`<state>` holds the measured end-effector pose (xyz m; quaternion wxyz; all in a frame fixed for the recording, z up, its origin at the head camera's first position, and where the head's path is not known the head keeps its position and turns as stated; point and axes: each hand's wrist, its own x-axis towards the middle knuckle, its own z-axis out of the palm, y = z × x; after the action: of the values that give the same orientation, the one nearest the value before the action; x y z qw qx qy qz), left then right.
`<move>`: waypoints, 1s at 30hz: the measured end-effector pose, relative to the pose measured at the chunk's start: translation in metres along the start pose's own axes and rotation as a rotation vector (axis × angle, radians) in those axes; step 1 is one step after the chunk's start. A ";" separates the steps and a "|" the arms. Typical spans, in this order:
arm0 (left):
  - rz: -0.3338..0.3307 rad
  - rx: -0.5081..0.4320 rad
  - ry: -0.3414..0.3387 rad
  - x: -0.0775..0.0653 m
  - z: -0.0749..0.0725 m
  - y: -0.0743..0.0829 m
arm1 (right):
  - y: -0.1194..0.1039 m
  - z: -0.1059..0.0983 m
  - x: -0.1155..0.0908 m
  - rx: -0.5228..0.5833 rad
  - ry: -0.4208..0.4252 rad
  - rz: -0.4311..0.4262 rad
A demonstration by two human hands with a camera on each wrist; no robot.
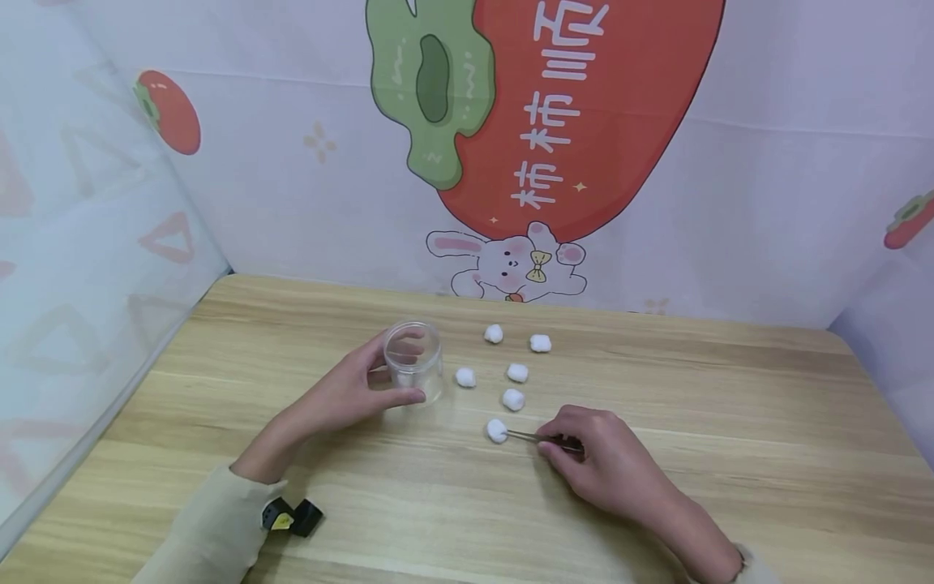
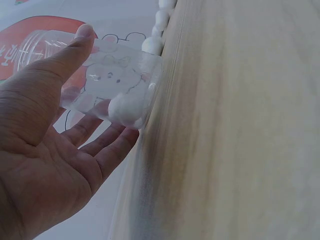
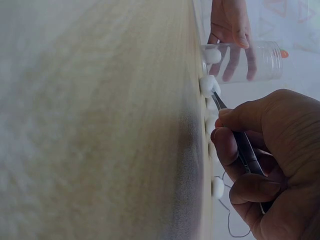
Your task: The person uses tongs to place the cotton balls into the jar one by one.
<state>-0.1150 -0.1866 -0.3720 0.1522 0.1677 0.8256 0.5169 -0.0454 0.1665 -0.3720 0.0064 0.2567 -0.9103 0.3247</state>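
Observation:
My left hand (image 1: 350, 388) grips a clear plastic jar (image 1: 426, 377) standing upright and uncovered on the table, thumb on the near side and fingers behind. A white cotton ball (image 2: 125, 108) shows at the jar's bottom in the left wrist view. Between thumb and fingers, my right hand (image 1: 613, 464) pinches dark metal tweezers (image 3: 245, 150). Their tips meet a cotton ball (image 1: 497, 431), the nearest one on the table; whether they squeeze it I cannot tell. Other cotton balls lie beyond, one (image 1: 465, 377) just right of the jar and another (image 1: 514, 399) behind the tweezed one.
More cotton balls, among them one at the far right (image 1: 540, 343) and one at the back (image 1: 494, 333), lie on the wooden table (image 1: 409, 503). Printed cloth (image 1: 292, 186) hangs along the table's back edge and sides. A small black device (image 1: 292, 517) sits by the left cuff.

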 end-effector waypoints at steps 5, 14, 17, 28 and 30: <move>0.008 0.003 0.001 0.001 0.000 0.000 | 0.001 -0.001 0.000 0.012 0.010 0.010; 0.006 0.004 0.001 0.000 0.000 0.002 | 0.001 -0.003 0.001 0.030 0.036 0.024; 0.004 -0.002 0.001 0.000 0.001 0.001 | 0.001 -0.004 0.001 0.029 0.045 0.025; 0.005 0.005 0.000 0.000 0.000 0.001 | 0.002 -0.007 0.006 0.039 0.062 0.016; 0.006 0.000 -0.001 0.000 0.000 0.000 | 0.001 -0.007 0.008 0.041 0.062 0.013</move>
<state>-0.1149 -0.1864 -0.3720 0.1511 0.1708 0.8250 0.5171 -0.0543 0.1680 -0.3656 0.0274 0.2408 -0.9044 0.3512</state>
